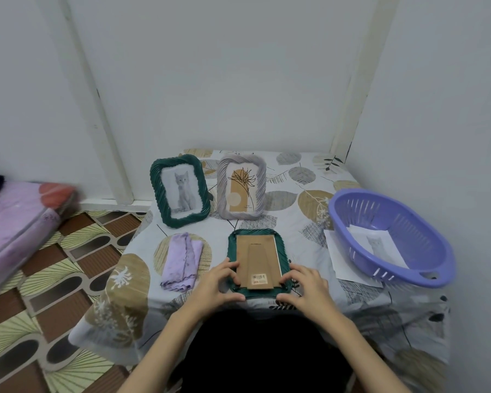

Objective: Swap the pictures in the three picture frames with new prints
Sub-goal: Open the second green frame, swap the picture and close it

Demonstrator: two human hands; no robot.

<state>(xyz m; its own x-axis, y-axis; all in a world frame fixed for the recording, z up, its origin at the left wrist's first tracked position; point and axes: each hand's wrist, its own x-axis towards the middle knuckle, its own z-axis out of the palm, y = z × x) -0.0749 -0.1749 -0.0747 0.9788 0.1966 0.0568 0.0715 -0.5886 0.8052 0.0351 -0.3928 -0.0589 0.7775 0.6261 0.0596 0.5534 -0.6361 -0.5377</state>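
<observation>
A green picture frame [284, 251] lies face down near the table's front edge, its brown backing board [257, 259] with a barcode sticker facing up. My left hand [219, 282] grips the frame's near left corner, fingers curled over the board's edge. At the near right corner my right hand [304, 285] grips the frame the same way. Behind stand two frames: a green frame [180, 191] with a grey kitten picture, and a grey frame [241, 187] holding a tan plant print. A kitten print [380, 245] lies inside the purple basket.
The purple basket [425, 268] sits at the table's right, on a white sheet [342, 262]. A folded lilac cloth [182, 260] lies left of the face-down frame. The leaf-patterned tablecloth [301, 177] covers the table, walls close behind and right. A pink mattress [17, 222] lies on the floor at left.
</observation>
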